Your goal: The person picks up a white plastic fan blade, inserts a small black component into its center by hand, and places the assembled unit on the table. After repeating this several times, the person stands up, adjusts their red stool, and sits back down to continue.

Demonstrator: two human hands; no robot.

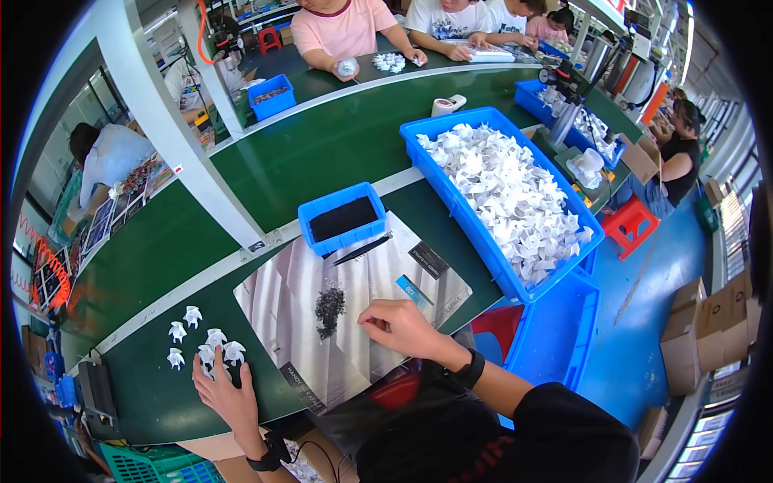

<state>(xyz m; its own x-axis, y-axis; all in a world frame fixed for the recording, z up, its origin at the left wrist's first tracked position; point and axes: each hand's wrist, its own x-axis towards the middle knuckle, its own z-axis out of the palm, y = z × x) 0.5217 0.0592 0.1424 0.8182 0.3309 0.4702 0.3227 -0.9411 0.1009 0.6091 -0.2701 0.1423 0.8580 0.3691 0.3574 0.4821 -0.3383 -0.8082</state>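
My left hand (228,396) is at the left of the worktable, fingers spread beside and partly over a cluster of small white finned plastic parts (216,338). Its fingertips reach the nearest parts; whether they touch cannot be made out. Other such parts (176,330) lie just to the left. My right hand (398,326) hovers over a glossy printed sheet (282,282), fingers curled and thumb pressed to them. Anything inside that pinch is hidden. Left of it, a loose pile of tiny black pieces (329,312) lies on the sheet.
A small blue bin (342,241) of black bits stands behind the sheet, with dark tweezers (362,249) in front. A large blue bin (459,211) heaped with white parts is at right. A green conveyor (322,153) runs behind; co-workers sit across it. A metal post (173,129) rises at left.
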